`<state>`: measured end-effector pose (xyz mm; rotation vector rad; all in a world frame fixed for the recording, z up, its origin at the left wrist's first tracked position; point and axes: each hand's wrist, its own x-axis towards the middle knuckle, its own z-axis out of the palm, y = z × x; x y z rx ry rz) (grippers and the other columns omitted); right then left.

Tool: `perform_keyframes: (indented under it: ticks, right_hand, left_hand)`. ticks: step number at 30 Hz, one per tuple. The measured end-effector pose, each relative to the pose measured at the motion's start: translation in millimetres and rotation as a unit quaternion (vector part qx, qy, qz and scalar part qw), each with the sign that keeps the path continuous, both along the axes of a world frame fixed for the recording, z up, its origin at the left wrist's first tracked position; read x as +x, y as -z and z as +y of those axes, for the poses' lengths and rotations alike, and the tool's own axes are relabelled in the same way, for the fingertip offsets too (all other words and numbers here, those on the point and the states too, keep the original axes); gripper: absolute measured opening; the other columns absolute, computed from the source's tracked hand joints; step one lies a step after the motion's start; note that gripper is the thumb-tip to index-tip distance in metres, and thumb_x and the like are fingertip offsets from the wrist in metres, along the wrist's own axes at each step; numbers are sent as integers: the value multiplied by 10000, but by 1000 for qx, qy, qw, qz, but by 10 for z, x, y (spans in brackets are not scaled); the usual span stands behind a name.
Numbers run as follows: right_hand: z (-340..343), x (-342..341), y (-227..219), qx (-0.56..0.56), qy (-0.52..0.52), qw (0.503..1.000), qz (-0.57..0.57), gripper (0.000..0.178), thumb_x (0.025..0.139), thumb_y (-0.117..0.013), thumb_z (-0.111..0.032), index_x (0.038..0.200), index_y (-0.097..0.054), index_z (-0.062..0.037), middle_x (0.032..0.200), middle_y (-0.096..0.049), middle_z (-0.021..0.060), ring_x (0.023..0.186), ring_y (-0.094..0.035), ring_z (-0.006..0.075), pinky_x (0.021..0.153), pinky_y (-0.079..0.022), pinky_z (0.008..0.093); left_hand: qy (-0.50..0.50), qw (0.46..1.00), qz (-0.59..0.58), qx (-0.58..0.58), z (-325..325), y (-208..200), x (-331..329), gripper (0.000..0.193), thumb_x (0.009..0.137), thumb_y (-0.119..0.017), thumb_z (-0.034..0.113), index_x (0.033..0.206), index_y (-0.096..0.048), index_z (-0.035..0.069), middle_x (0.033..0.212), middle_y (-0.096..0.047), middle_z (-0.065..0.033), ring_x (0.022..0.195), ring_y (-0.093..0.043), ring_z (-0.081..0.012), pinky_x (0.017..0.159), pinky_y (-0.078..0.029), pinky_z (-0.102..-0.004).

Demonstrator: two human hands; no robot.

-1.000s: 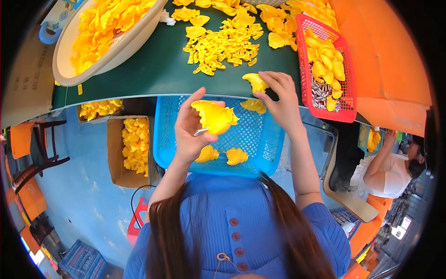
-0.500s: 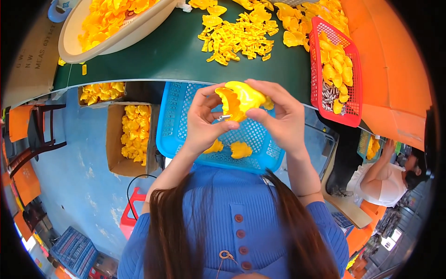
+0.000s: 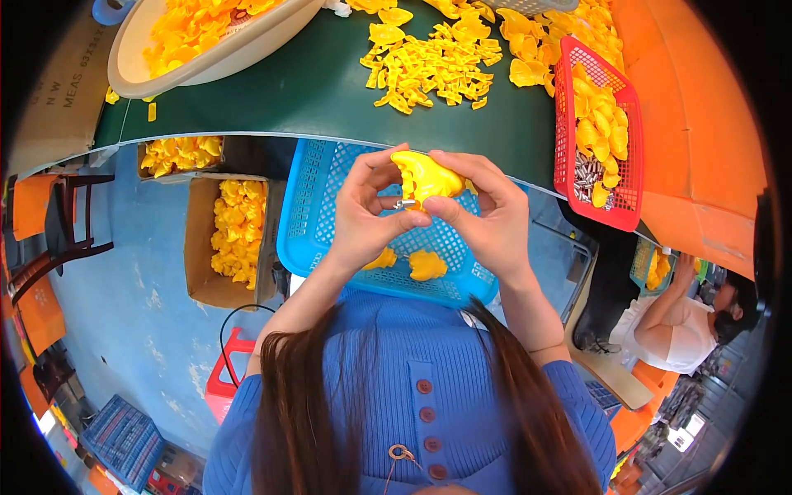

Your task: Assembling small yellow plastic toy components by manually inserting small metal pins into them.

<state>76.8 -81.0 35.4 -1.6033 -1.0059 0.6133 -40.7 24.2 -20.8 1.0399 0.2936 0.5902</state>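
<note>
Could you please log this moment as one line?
left hand: holds yellow part | right hand: holds same part | below: blue basket

In the frame centre, a plastic part (image 3: pixel 425 176) is between the left hand (image 3: pixel 367 216) and right hand (image 3: pixel 487 219), above a lap basket (image 3: pixel 330 198); the table (image 3: pixel 313 91) lies behind, a cardboard box (image 3: pixel 198 239) at left.

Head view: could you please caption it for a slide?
Both hands, left and right, hold a yellow moulded plastic piece above a blue plastic mesh basket.
</note>
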Motion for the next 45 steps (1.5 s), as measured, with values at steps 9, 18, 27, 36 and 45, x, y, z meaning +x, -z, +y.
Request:
perform_keyframes:
  ticks: [9, 18, 27, 36, 45]
  right_hand:
    - [18, -2, -11, -5, 7, 1000, -2, 405, 703, -703, -28, 1086, -580, 21, 1057, -571, 113, 981, -536, 163, 877, -402, 265]
    - [-5, -3, -1, -13, 10, 1000, 12, 389, 703, -704, -28, 1071, -585, 24, 1054, -573, 118, 982, -538, 166, 873, -407, 267]
    - [-8, 0, -1, 6, 12, 999, 47, 385, 701, -703, -15, 1064, -583, 35, 1042, -572, 117, 980, -540, 164, 873, -409, 271]
    - [-22, 0, -11, -16, 10, 1000, -10, 388, 699, -715, -34, 1060, -589, 28, 1029, -577, 113, 962, -545, 162, 858, -415, 268]
    - [6, -5, -56, -27, -1, 1000, 15, 399, 689, -718, -29, 1061, -589, 32, 1018, -577, 113, 962, -547, 167, 862, -410, 270]
  left_hand:
    - [-3, 1000, -3, -3, -7, 0, 20, 724, 624, -791, 68, 1225, -390, 17, 1104, -548, -121, 1032, -548, -192, 815, -506, -301]
    - [6, 1000, 4, -11, -32, 10, 14, 741, 623, -792, 71, 1233, -376, 2, 1120, -541, -142, 1052, -541, -210, 830, -501, -304]
    - [11, 1000, 9, -13, -30, -1, 16, 756, 627, -790, 75, 1245, -362, -10, 1123, -539, -158, 1046, -544, -215, 823, -503, -286]
    - [13, 1000, 13, -14, -27, -5, 17, 758, 608, -790, 35, 1240, -375, -15, 1107, -545, -157, 1035, -548, -209, 800, -516, -282]
    - [-1, 1000, 12, -11, -23, -30, -1, 774, 574, -806, 37, 1225, -392, -36, 1085, -566, -173, 989, -580, -216, 781, -524, -278]
